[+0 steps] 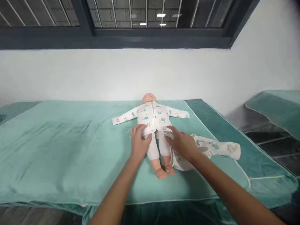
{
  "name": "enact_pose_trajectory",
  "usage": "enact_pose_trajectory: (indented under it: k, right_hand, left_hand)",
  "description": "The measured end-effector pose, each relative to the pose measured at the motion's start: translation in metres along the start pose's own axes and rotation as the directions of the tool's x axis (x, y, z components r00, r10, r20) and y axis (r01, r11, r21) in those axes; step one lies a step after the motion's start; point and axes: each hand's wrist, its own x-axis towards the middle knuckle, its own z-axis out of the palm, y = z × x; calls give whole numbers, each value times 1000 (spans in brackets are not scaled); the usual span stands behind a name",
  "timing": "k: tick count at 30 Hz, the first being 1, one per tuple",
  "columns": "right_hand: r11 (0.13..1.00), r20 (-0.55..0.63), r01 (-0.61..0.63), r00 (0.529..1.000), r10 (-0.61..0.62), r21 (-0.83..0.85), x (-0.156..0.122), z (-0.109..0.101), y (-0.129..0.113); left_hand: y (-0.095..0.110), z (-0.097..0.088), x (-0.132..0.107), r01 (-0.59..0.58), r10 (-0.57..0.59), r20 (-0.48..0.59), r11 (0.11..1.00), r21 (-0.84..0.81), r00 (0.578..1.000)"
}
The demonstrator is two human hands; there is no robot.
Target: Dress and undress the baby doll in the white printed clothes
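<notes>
A baby doll (pixel 148 97) lies on its back on the bed, head toward the wall and bare feet toward me. It wears a white printed baby jacket (pixel 161 112), fastened in front with sleeves spread wide, and white leggings (pixel 153 150). My left hand (pixel 140 142) is closed on the jacket's lower hem at the left hip, thumb over the thigh. My right hand (pixel 184 143) pinches the hem at the right hip. Under my right hand and forearm, a second printed baby garment (pixel 215 148) lies crumpled beside the doll's legs, partly hidden.
A light green sheet (pixel 70 150) covers the bed, with darker green bedding (pixel 234 137) along the right. Behind it rises a white wall (pixel 105 75) below a barred window (pixel 145 15). Another green-covered surface (pixel 276 106) stands at the right, across a gap.
</notes>
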Motion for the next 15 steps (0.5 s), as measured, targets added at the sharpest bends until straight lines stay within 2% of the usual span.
enact_pose_trajectory:
  k: [3,6,8,11,13,15]
  right_hand:
    - [997,-2,-27,1000,27,-68,4,2,-6]
    - [996,11,-12,1000,13,-93,9,3,-6]
    - [996,20,7,1000,-5,-91,12,2,-1]
    - [996,19,-5,1000,7,-86,16,3,16]
    - [999,8,-39,999,39,-34,16,6,29]
    - [995,-8,-60,998,61,78,16,10,38]
  left_hand:
    - [5,13,0,39,-38,-24,999,12,999]
    - [3,15,-1,19,-17,-68,999,29,998]
    - [-3,8,-3,-21,25,-71,998,55,997]
    - [-13,-6,-7,-61,63,-19,994,92,998]
    - [-19,-15,-9,-14,15,-11,996,94,1000]
    - [-23,-21,-10,98,-94,-46,992,76,994]
